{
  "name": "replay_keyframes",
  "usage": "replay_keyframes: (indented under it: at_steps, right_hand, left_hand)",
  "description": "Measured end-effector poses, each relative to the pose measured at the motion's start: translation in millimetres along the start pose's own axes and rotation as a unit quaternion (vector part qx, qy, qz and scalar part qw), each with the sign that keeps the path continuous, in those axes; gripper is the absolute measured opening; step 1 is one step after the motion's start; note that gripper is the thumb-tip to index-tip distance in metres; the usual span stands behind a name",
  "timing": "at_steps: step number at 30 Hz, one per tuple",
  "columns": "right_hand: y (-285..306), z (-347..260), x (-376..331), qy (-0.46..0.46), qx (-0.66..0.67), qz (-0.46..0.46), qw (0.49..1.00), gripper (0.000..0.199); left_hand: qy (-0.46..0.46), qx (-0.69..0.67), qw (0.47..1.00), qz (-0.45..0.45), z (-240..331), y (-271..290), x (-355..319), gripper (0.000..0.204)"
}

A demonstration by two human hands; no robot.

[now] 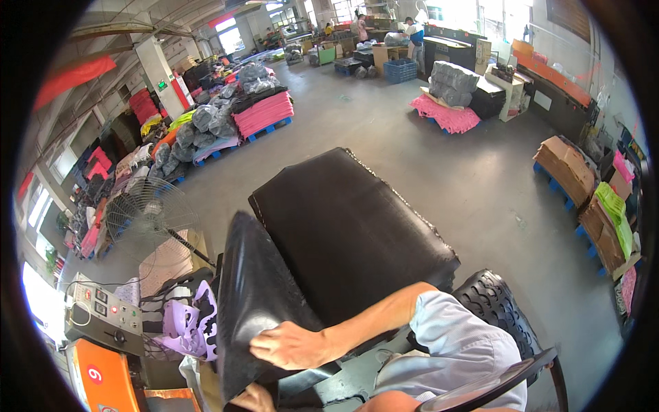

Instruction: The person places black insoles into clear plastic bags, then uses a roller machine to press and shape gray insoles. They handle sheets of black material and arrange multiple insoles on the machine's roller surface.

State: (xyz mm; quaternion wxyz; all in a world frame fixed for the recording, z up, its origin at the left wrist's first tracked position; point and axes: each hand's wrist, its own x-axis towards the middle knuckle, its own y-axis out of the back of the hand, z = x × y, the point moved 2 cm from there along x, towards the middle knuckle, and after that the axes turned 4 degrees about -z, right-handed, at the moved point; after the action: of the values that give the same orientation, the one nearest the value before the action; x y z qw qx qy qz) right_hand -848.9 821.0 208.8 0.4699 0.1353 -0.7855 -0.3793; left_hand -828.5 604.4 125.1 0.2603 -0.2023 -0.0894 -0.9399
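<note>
A glossy black flexible sheet (257, 275) stands bent up in front of me, its top corner raised. My right hand (292, 345) reaches across from the right and is closed on the sheet's near part, knuckles up. Low at the bottom edge, my left hand (254, 398) is partly cut off; its fingers curl at the sheet's lower edge. Just beyond lies a large black stack of sheets (357, 226) with a rough, pale-flecked right edge. To its right, a curved black piece with rows of cut-out holes (498, 302) hangs beside my sleeve.
At left stand a control box (103, 312) with knobs, an orange machine part (103, 378), a purple cut-out sheet (189, 319) and a caged fan (151, 213). Pallets with pink sheets (264, 113) and brown stacks (566, 168) line the sides. People (415, 34) stand far back.
</note>
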Motion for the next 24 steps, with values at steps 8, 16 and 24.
replay_keyframes:
  at_steps: [8,16,24]
  right_hand:
    - [12,-28,117,0.06,0.105,-0.091,0.988,0.032]
    - [-145,-77,125,-0.004,0.184,-0.108,0.977,0.029]
    - [-201,-56,116,-0.001,0.078,-0.025,0.997,0.033]
  left_hand:
    - [0.044,0.11,0.983,0.138,75,122,17,0.048]
    - [0.114,0.154,0.956,0.22,76,248,-30,0.058]
    - [0.174,0.17,0.938,0.248,70,317,-80,0.067]
